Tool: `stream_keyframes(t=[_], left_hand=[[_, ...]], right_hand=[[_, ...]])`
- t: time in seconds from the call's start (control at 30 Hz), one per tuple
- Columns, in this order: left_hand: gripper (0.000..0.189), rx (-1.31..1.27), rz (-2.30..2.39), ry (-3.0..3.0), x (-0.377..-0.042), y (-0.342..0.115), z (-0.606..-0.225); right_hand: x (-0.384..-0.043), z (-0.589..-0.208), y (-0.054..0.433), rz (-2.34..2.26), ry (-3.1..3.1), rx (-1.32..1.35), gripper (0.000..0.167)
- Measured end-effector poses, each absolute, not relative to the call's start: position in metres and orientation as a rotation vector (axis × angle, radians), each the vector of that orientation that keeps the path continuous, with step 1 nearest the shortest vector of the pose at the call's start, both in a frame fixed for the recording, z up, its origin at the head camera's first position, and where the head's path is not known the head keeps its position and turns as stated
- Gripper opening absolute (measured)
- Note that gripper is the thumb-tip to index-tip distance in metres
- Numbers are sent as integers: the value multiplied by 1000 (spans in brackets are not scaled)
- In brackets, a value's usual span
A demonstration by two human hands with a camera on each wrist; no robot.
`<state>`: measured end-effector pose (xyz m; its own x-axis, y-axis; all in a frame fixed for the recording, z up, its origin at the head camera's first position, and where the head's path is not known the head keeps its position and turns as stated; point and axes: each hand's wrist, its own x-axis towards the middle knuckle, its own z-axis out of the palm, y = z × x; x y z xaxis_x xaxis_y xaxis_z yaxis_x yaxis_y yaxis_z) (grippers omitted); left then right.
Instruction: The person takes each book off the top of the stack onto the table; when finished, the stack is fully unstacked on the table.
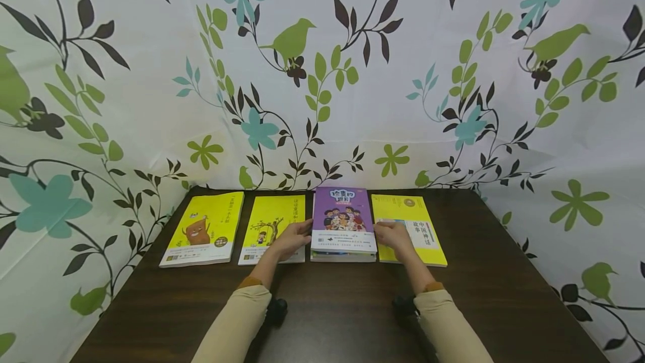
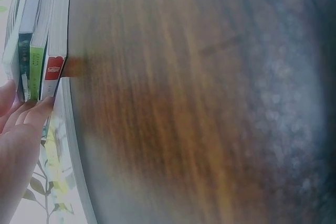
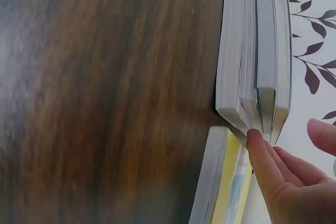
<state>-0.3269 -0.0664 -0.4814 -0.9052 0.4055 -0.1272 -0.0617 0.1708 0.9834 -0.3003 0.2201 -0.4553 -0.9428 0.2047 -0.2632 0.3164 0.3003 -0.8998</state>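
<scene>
A purple and white picture-covered book (image 1: pixel 344 212) lies on top of a stack of several books on the table. My left hand (image 1: pixel 291 241) is at the stack's left side, partly over a yellow book with a tree picture (image 1: pixel 264 214). In the left wrist view its fairly straight fingers touch the spines (image 2: pixel 37 72). My right hand (image 1: pixel 395 237) is on the other side, above a yellow book with a white title panel (image 1: pixel 420 234). Its extended fingers touch the corner of the page edges (image 3: pixel 247 77) in the right wrist view, while the thumb stands apart.
Another yellow book (image 1: pixel 204 228) with a brown cartoon figure lies at the far left of the row. The dark wooden table (image 1: pixel 332 312) extends toward me. Behind it and at both sides hangs a white cloth (image 1: pixel 353 122) printed with leaves and birds.
</scene>
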Motion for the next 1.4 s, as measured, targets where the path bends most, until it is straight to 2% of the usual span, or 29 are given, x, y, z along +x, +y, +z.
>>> stream_keyframes(t=[0.23,0.6,1.13,1.4], left_hand=[[64,339,1776,2101,-327,-66,-484],[64,342,1774,2088,-329,-66,-484],[64,361,1788,2077,-328,-67,-484],[66,365,1785,2058,-328,-68,-484]], right_hand=[[-297,-457,214,-1638,2489,470,52],[-299,-461,210,-1439,2621,462,62],[-301,-464,201,-1389,2710,434,55],[-299,-463,199,-1445,2677,501,53]])
